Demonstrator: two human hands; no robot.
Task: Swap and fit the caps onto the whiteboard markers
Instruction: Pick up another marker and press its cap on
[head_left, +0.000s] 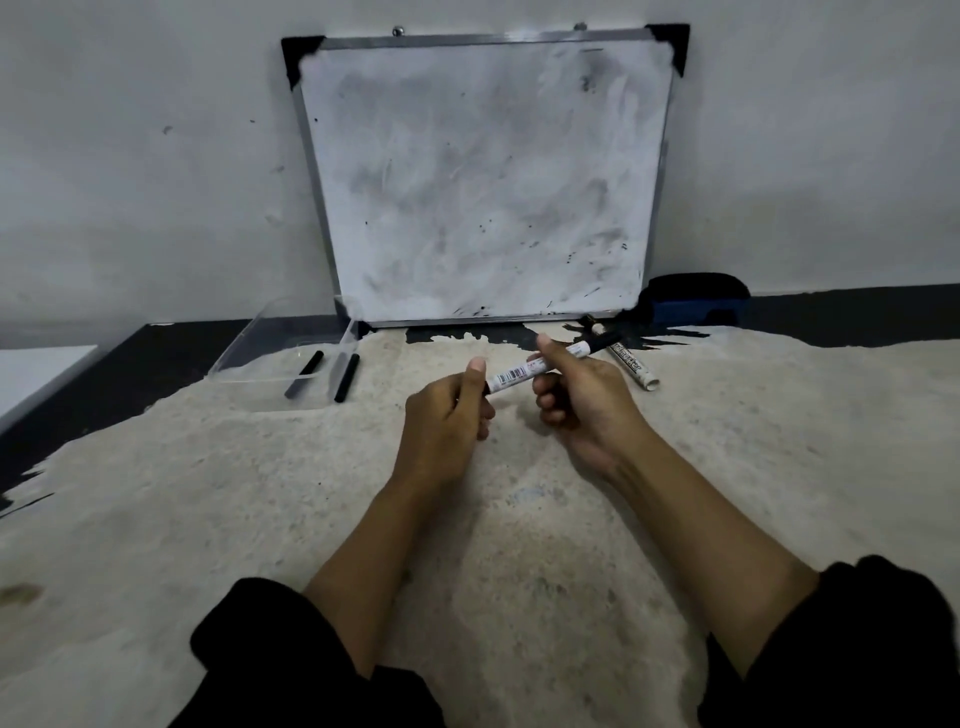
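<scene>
A marker (540, 366) is held level above the middle of the table (779, 467); its near end is clenched in the left hand (452, 410), its barrel pinched by the right hand (576, 400); a cap could be seated crooked if pushed off-axis; both forearms are stretched forward, thumbs raised; another marker (631, 364) lies toward the far edge.

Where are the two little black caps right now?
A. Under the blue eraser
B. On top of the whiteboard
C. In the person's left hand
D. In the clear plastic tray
D: both small black marker caps lie inside the clear plastic tray, left of the hands, while the white whiteboard marker is held between both hands.
</scene>
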